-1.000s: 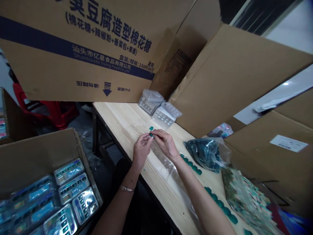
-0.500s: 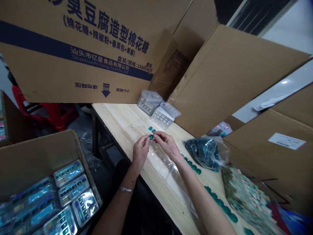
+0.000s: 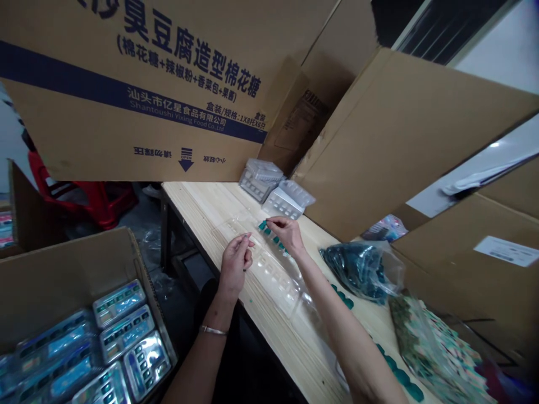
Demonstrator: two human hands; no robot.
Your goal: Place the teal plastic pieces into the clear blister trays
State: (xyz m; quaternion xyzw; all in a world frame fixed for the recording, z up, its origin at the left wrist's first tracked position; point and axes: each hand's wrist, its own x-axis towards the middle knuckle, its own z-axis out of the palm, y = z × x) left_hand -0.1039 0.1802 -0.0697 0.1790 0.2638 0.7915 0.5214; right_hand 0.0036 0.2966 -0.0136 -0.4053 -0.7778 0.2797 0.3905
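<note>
A transparent plastic blister tray (image 3: 272,269) lies lengthwise on the wooden table (image 3: 202,207), and a row of small teal pieces (image 3: 273,240) sits along its far part. My right hand (image 3: 286,233) hovers over the end of that row, fingertips beside the nearest pieces. It is unclear whether they hold one. My left hand (image 3: 236,264) rests above the tray's near side, thumb and fingers pinched together, with nothing visible between them.
Stacked blister trays (image 3: 259,179) stand at the table's far end. To the right lie a bag of teal pieces (image 3: 360,270) and a bag of printed cards (image 3: 433,348). An open carton of packaged items (image 3: 63,280) stands lower left. Cardboard sheets (image 3: 400,140) wall the table.
My hands have parted and no longer meet over a teal piece. My right hand has moved to the far end of the tray, and more teal pieces now show in a row there.
</note>
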